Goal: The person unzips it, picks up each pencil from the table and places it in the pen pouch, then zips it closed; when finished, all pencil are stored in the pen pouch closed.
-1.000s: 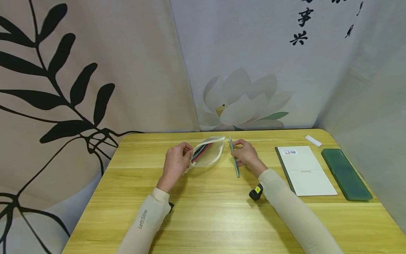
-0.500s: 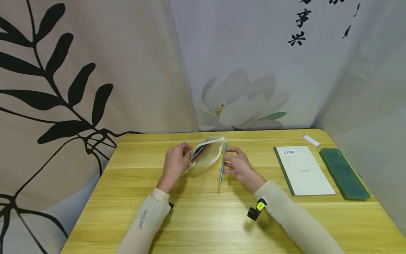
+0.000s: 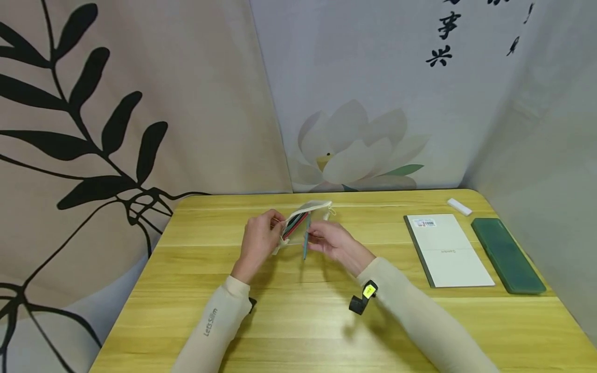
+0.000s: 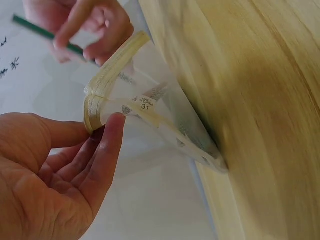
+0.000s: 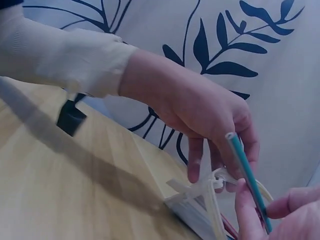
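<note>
A translucent zip pouch (image 3: 316,205) with a cream zipper edge stands open-mouthed on the table. Inside it lie several pencils (image 3: 295,225), dark and red. My left hand (image 3: 262,235) pinches the pouch's near-left rim between thumb and fingers, seen closely in the left wrist view, where the hand (image 4: 60,175) holds the zipper band. My right hand (image 3: 338,244) pinches a teal-green pencil (image 3: 306,239) in front of the pouch mouth. In the right wrist view, the pencil (image 5: 249,175) is tilted, with its flat end up; its lower end is hidden behind the fingers.
To the right lie a white notebook (image 3: 452,254) with a dark spine, a green flat case (image 3: 508,256) and a small white eraser-like block (image 3: 459,206). The wooden table (image 3: 298,321) meets a printed curtain at its back edge.
My right hand has carried the pencil leftward, from right of the pouch to its mouth. The left hand keeps its hold on the pouch rim.
</note>
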Motion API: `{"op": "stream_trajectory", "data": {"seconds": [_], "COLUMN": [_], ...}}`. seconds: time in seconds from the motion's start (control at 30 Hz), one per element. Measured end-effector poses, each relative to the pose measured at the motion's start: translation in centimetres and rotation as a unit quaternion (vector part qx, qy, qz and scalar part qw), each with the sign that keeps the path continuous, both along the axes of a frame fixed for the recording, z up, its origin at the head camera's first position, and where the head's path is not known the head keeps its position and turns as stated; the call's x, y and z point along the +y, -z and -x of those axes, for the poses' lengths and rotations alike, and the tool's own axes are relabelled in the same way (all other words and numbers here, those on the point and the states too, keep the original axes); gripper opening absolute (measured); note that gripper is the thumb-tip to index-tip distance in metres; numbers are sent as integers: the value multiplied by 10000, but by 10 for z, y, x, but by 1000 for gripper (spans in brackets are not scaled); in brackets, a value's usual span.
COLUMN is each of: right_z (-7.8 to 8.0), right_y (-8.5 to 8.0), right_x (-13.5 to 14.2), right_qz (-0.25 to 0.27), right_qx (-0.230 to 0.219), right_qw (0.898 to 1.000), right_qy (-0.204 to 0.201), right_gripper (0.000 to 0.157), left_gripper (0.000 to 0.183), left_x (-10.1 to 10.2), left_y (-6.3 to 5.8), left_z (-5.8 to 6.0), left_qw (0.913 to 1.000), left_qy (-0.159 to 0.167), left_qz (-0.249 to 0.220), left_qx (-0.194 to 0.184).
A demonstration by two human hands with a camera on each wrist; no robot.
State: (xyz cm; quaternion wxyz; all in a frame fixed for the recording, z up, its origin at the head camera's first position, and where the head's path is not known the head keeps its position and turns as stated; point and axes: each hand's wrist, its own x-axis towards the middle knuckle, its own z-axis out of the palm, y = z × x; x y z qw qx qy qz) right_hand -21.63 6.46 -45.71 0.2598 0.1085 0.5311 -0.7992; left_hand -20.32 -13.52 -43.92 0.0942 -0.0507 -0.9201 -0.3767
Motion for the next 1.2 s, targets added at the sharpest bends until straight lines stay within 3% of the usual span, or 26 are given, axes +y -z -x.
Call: {"op": "stream_trajectory", "data": {"seconds": [0.1,0.3,0.5,0.73,0.83,1.03,1.2], "right_z": [11,29,38,37,35,30,27], "right_y": [-1,0,7,17,17,20,18], "right_x": [-6,-14,-19,-32,-36,-39,-39], "right_qz": [114,100,89,81,-105,-494,-472], "right_qx": [-84,-293,-334,-113,-25,41,158], "right_qw": [9998,9985,9942,9880,9868,9870,9879], "right_qy": [150,445,1014,1540,1619,1526,1470], "right_gripper": [17,29,17,50,57,59,49], "left_gripper": [9,8,7,5,4,5,5], "left_x": [0,1,4,6,7,7,6], "left_y": [0,2,0,1,2,4,4], "left_z": [-1,0,-1,-1,-2,-5,-3], "left_qw": [10000,9995,9995,9989,9988,9982,9985], "left_qy": [20,54,64,136,142,224,221], "left_qz": [-7,205,249,397,410,440,415], "left_qx": [-7,218,187,216,239,325,274]}}
